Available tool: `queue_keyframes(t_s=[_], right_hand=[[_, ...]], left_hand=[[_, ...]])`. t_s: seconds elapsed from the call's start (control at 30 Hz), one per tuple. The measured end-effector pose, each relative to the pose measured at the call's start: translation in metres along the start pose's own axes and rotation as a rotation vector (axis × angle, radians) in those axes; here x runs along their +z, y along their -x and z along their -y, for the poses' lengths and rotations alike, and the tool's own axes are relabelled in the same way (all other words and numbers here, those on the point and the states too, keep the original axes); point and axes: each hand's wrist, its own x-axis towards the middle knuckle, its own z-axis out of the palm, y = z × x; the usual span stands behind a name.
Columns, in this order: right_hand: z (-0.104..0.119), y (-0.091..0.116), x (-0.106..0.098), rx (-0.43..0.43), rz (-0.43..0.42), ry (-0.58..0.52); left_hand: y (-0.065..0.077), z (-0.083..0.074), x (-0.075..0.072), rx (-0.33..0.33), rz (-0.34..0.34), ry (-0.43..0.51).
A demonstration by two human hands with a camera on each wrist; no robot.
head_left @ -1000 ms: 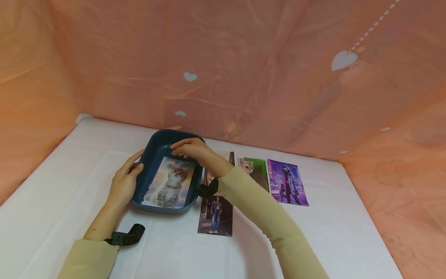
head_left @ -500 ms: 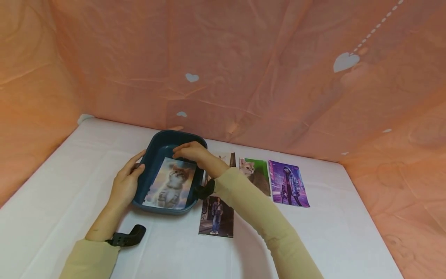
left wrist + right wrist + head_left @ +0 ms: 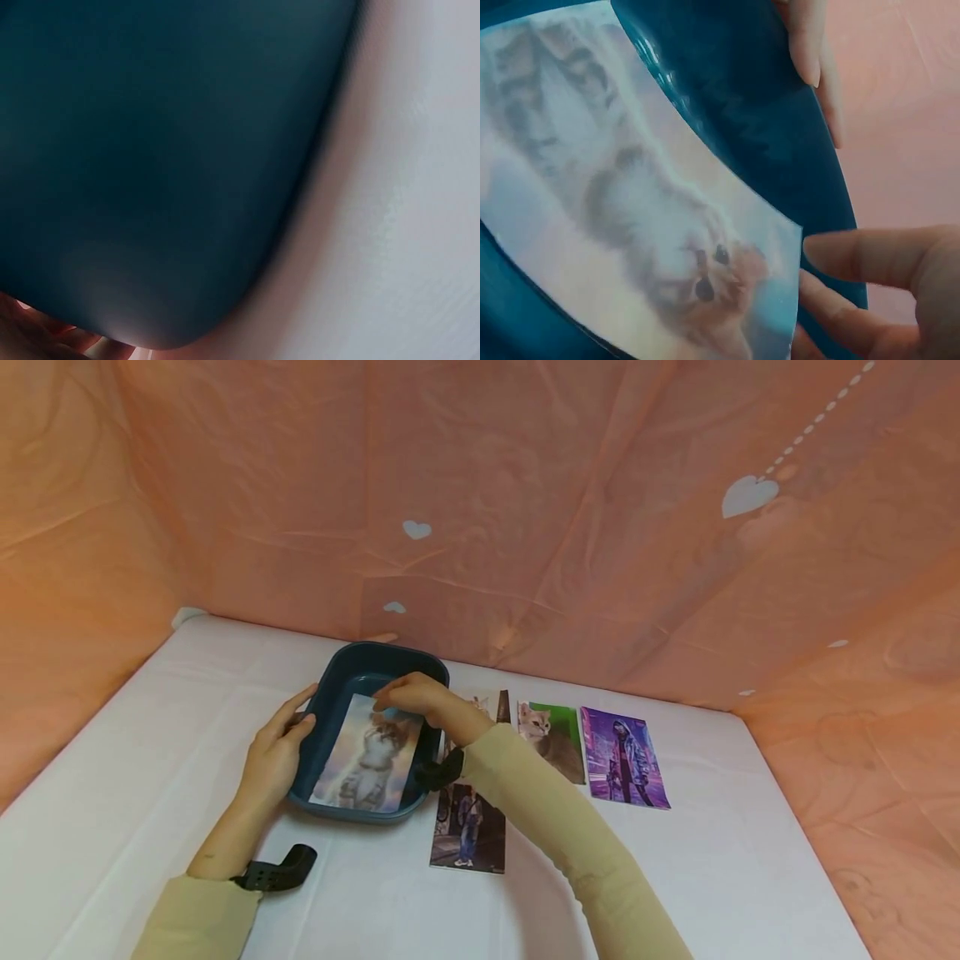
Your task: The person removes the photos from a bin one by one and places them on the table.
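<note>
My left hand [image 3: 273,756] grips the left side of a dark blue plastic tray [image 3: 318,752], thumb at the rim. In the left wrist view the tray's outer wall [image 3: 165,150] fills much of the picture, with some fingers [image 3: 52,337] showing at the bottom left. A kitten picture print [image 3: 371,756] lies inside the tray. My right hand [image 3: 416,695] reaches over the tray and holds the print's far edge. In the right wrist view the thumb [image 3: 855,251] is at that edge, the other fingertips pass behind it, and the print [image 3: 652,210] bows upward.
Right of the tray on the white tabletop [image 3: 712,860] lie a print of a person in jeans [image 3: 468,835], a cat print on green [image 3: 551,743] and a purple print of a hooded figure [image 3: 624,758]. Another print [image 3: 501,706] is partly behind the right arm. Orange cloth hangs behind.
My right hand has lowered to the kitten print's far edge and now holds it; the print's far end has lifted slightly. My left hand keeps its grip on the tray.
</note>
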Motion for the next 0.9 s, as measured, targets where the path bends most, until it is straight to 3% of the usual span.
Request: queue_keyframes(t_s=[0.13, 0.53, 0.9], right_hand=[[-0.003, 0.001, -0.002, -0.040, -0.018, -0.024], [-0.009, 0.005, -0.005, -0.167, -0.015, -0.248], [-0.017, 0.014, -0.006, -0.279, -0.136, -0.363]], left_hand=[[0.000, -0.001, 0.001, 0.006, -0.005, -0.003], [0.001, 0.000, 0.001, -0.010, 0.005, -0.005], [-0.001, 0.002, -0.001, 0.001, 0.015, -0.015]])
